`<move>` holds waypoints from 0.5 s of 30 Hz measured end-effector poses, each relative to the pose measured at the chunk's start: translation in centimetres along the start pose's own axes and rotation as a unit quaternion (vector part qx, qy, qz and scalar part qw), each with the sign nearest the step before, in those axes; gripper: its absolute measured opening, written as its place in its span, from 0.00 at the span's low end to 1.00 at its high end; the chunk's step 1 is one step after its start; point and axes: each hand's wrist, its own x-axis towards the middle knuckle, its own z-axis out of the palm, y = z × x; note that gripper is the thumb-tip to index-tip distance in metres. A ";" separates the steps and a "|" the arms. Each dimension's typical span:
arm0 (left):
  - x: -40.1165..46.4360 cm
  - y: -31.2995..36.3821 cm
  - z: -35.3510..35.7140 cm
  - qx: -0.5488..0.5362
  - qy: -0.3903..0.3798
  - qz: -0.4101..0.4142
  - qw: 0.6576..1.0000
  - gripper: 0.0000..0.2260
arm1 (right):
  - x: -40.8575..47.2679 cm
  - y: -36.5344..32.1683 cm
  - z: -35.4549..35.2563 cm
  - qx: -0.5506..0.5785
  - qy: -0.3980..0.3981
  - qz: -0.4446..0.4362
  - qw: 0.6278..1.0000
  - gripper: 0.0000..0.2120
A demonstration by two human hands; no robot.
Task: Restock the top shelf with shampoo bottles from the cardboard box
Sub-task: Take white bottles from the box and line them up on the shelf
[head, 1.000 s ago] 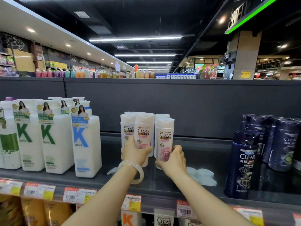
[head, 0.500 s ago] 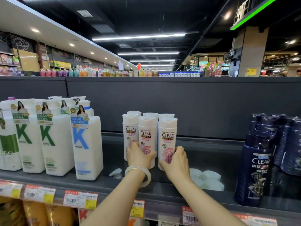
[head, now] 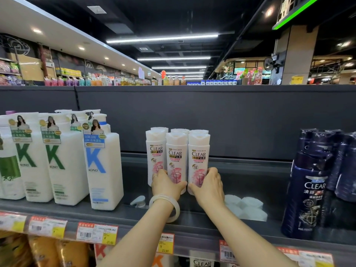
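Right of the tall white KONO bottles (head: 104,170) on the top shelf (head: 192,224), both hands' grips curl round the white CLEAR shampoo bottles (head: 176,160), left hand (head: 167,185) and right hand (head: 209,186) squaring the front row, probably to keep labels facing out.

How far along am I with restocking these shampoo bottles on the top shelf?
Done: a cluster of white Clear bottles stands upright on the top shelf. In hand: your left hand and right hand grip the front bottles. Left: bare shelf remains toward the dark blue bottles; the box isn't visible.
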 end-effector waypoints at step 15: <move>0.0 0.4 0.1 -0.004 0.000 -0.003 1.000 0.24 | 0.1 -0.4 0.3 -0.001 0.005 0.017 1.000 0.28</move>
